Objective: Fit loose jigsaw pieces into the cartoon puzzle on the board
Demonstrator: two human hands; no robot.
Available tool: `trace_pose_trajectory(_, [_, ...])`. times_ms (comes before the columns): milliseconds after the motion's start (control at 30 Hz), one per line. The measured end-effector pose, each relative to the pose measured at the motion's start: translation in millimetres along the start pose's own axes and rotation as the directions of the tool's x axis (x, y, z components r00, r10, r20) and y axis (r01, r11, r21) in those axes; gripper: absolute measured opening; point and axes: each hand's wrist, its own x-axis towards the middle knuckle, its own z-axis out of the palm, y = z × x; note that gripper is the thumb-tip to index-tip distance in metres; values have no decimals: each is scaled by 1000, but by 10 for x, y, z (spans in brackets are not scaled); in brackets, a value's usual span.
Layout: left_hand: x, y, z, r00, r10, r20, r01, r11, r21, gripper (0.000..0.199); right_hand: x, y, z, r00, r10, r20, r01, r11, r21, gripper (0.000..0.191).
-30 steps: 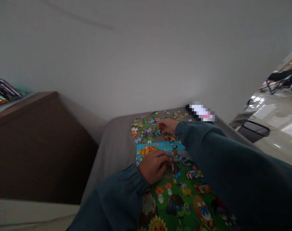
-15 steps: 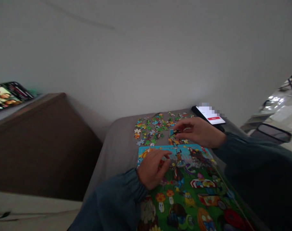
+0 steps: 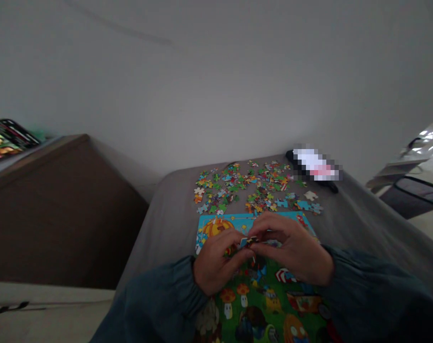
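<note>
Grey upholstered surface [image 3: 362,224] carrying partly assembled jigsaw puzzle [image 3: 259,295]. Loose jigsaw pieces [image 3: 237,188] lying scattered just beyond puzzle; phone [image 3: 309,164] lying farther beyond, screen blurred. Left hand [image 3: 214,264] and right hand [image 3: 295,250] hovering above puzzle, fingers nearly closed, together pinching small blue-and-dark piece [image 3: 250,242].

right hand [image 3: 295,250] | from loose pieces [image 3: 237,186] | to puzzle piece [image 3: 248,242] at left hand [image 3: 214,264]
</note>
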Motion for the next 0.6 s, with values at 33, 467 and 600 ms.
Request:
trace_pose_trajectory(33, [1,-5,5,1000,2,10,-2,1000,-19,23,-15,24,15,1000,-5,-4,5,1000,6,9])
trace_pose_trajectory(467, [70,3,-79,964,-263,-36,241,926,-290,21,-77,55,-138,964,258,71,-267,944,193,15])
trace_pose_trajectory(600, [70,-39,-27,961,-277,1,246,850,-466,28,-72,57,-115,957,261,123,-283,934,217,25])
